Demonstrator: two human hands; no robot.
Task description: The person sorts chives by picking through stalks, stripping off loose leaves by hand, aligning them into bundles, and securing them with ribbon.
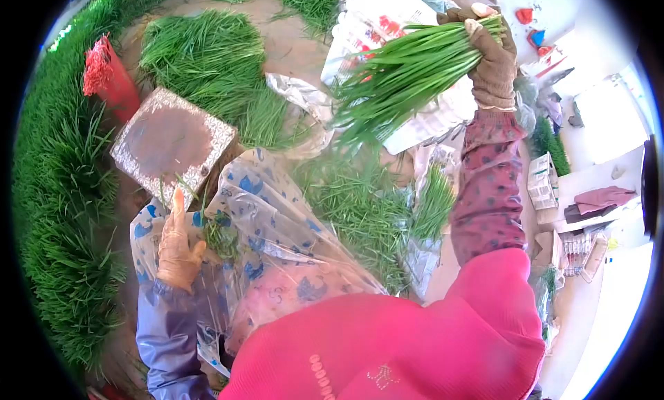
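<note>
My right hand [494,66], in a brown glove, is raised at the upper right and closed around the cut ends of a bunch of chives [415,71]. The long green leaves fan out to the left. My left hand [178,246], in a tan glove, holds nothing. Its fingers are stretched out and the thumb stands apart. The fingertips are at the near edge of a square patterned board [169,142] with a worn brown middle. Loose green trimmings [221,235] lie beside that hand on a clear plastic apron [273,220] with blue prints over my lap.
A pile of chives [204,61] lies beyond the board. A red bundle of ties [104,75] stands left of it, near a dense green row [62,227]. Trimmings [360,206] cover the ground ahead. A white printed sack [356,33] and a white basket [543,180] are to the right.
</note>
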